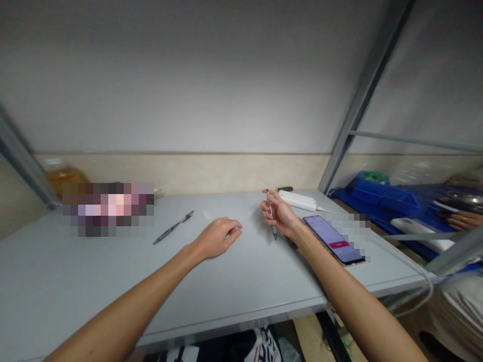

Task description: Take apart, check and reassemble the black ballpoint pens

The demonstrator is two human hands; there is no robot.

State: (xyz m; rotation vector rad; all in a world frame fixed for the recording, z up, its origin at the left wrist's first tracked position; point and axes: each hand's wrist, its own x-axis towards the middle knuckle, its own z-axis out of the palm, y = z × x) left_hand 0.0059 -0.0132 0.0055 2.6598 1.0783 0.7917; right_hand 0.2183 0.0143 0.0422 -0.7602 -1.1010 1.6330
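My right hand [281, 213] is raised over the grey table [211, 291], its fingers wrapped round a grey pen [273, 232] that points tip down. My left hand [219, 236] lies on the tabletop with nothing in it, the fingers loosely bent and a gap between thumb and forefinger. A second pen [173, 228], dark grey, lies slantwise to the left of that hand. Beside my right forearm a phone [332, 239] lies with its screen lit. Something dark beneath my right wrist is mostly hidden.
Behind my right hand are a white power strip [298, 200] with a cable and a dark-handled tool [285, 189]. A blurred-out patch and a bottle [64, 176] stand back left. Past the metal frame at right are blue bins [392, 198] and another person's hand [466, 219].
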